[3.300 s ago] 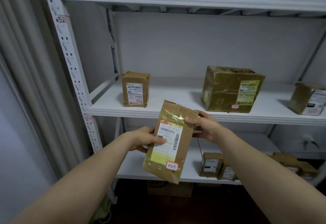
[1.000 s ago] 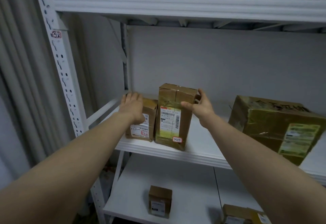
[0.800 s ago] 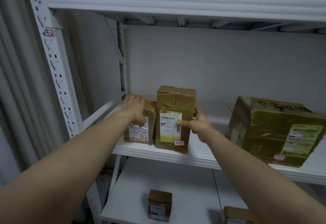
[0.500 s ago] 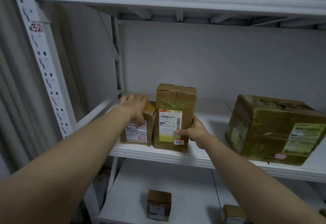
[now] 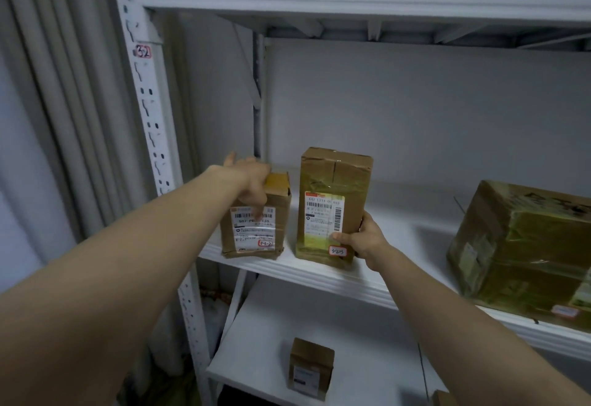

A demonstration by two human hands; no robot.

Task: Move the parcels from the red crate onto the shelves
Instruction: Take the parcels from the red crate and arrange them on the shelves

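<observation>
Head view: the tall parcel (image 5: 332, 182) stands upright on the middle shelf (image 5: 319, 273), its long axis vertical. It is immediately left of the right hand (image 5: 367, 241), whose fingers (image 5: 340, 237) pinch its lower right edge. The left hand (image 5: 252, 178) hooks over the short parcel (image 5: 256, 236) beside it, with a narrow gap between the two parcels. Letting go looks like the next move.

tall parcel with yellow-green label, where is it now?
Head view, left of centre: the tall parcel stands upright on the middle shelf, just right of the shorter parcel, right hand gripping its lower right edge.
</observation>
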